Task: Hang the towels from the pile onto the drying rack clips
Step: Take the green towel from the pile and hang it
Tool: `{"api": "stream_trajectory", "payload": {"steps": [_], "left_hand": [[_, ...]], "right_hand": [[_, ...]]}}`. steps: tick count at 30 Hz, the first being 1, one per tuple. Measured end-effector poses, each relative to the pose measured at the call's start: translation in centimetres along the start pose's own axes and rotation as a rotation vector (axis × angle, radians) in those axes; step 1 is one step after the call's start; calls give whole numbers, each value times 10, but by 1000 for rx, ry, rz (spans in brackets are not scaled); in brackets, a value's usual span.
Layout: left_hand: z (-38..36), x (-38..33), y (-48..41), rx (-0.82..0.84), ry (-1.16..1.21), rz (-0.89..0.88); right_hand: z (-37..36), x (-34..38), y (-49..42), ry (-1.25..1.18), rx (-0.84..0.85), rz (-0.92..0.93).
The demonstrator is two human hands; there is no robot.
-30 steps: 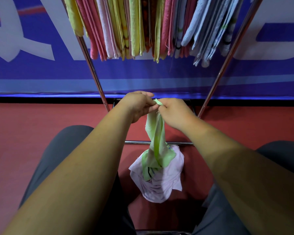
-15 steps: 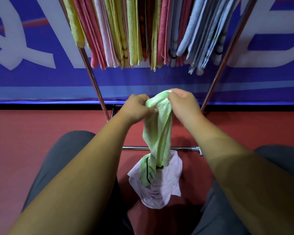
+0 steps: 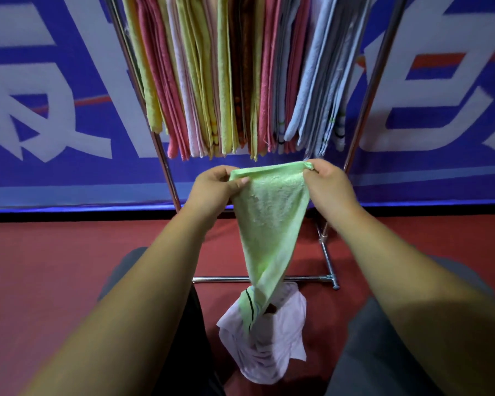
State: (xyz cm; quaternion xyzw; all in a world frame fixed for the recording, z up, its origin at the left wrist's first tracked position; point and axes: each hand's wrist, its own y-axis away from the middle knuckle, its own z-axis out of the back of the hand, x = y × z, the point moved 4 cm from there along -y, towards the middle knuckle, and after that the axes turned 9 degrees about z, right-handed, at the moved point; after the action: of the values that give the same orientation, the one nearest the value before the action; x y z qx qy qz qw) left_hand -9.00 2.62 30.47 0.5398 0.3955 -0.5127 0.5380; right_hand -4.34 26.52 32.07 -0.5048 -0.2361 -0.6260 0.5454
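Green towel point(image 3: 269, 212), terry-textured, stretched by its top edge between left hand point(image 3: 216, 187) and right hand point(image 3: 327, 182), each grip pinched shut on a corner; it tapers downward to a dark-striped end over a pale towel point(image 3: 272, 344) on the red floor point(image 3: 40, 267). Drying rack point(image 3: 366, 110) clips lie above the frame; hung towels point(image 3: 226, 81) crowd directly behind.

The blue banner point(image 3: 55, 172) along the far wall carries large white characters, cut off by the frame and partly hidden behind the hanging towels point(image 3: 235, 75); none can be read whole.
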Motion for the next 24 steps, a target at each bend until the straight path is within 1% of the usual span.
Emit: {"api": "stream_trajectory", "payload": {"steps": [2, 6, 11, 13, 15, 21, 24], "left_hand": [[-1, -22, 5, -15, 39, -39], [-3, -75, 15, -44, 82, -117], [0, -139, 28, -62, 26, -222], [1, -165, 35, -44, 31, -268], [3, -190, 41, -28, 64, -303], [8, -235, 55, -71, 63, -371], [11, -256, 64, -108, 45, -380]], "right_hand": [[12, 15, -3, 10, -5, 34], [33, 50, -15, 49, 43, 84], [55, 95, -32, -187, 34, 36], [64, 117, -37, -249, 26, 55], [74, 142, -41, -283, 22, 111], [94, 184, -52, -245, -41, 194], [108, 205, -58, -110, -138, 259]]}}
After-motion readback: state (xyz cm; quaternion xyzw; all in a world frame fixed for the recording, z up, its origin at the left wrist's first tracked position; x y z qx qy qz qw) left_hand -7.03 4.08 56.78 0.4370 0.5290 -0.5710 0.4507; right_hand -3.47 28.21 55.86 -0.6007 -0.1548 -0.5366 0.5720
